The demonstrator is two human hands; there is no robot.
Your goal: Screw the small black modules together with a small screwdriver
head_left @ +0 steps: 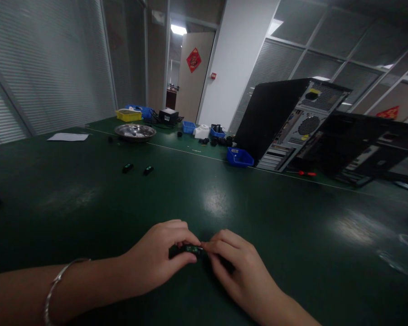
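Observation:
Between thumb and fingers, my left hand [166, 253] grips a small dark module with a green circuit board [192, 249], just above the green tabletop [177, 199]. My right hand [238, 260] meets it from the right, its thumb and fingertips pinched together at the module's right end. Whatever lies between those fingertips is too small to make out. Two similar small black modules, one [128, 168] to the left of the other [148, 170], lie farther off on the table.
A steel bowl [135, 132], a white paper sheet [68, 136] and a yellow bin [129, 116] are at the back left. A blue bin [240, 157] stands beside a tilted-looking black computer tower [289, 122]. A red screwdriver [307, 173] lies to its right.

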